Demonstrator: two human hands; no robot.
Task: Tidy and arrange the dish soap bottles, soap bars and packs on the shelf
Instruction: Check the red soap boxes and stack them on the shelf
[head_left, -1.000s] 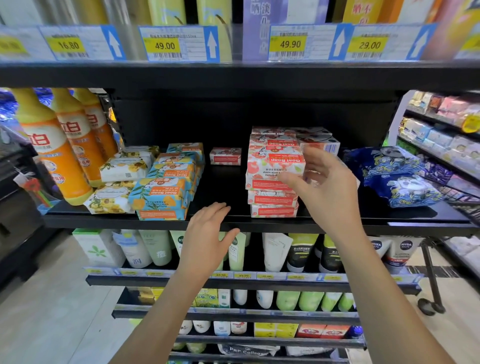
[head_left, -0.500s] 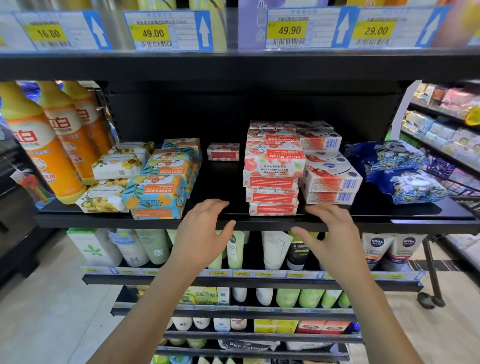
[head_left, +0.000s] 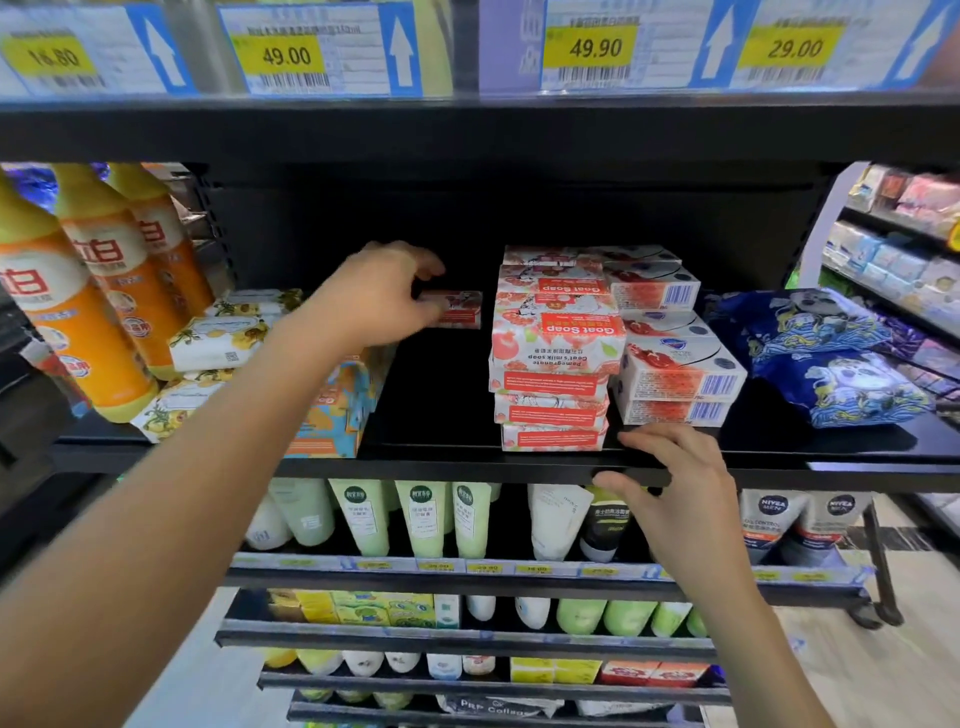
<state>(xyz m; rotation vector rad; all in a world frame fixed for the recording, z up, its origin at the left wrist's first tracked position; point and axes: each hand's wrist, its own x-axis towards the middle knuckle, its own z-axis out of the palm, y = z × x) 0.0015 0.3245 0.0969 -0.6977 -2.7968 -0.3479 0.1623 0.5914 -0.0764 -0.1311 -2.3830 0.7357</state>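
My left hand (head_left: 382, 296) reaches deep into the black shelf (head_left: 519, 462) and its fingers curl round a small red soap box (head_left: 460, 310) lying alone at the back. My right hand (head_left: 675, 488) rests on the shelf's front edge, fingers loosely bent, holding nothing. Just above it stand a stack of pink Goat Soap packs (head_left: 556, 348) and a stack of white-and-red soap boxes (head_left: 675, 374). Left of my forearm lie blue-and-orange soap packs (head_left: 337, 415) and white yellow-flowered soap packs (head_left: 218, 343). Orange dish soap bottles (head_left: 67, 312) stand at the far left.
Blue patterned bags (head_left: 826, 358) lie at the shelf's right end. Price tags (head_left: 291, 52) line the shelf above. Tubes of face wash (head_left: 421, 514) hang on the shelf below. A neighbouring rack (head_left: 893, 260) stands to the right.
My left hand has left the shelf's front edge and reached back to the lone red soap box. My right hand dropped from the soap stacks to the shelf edge.
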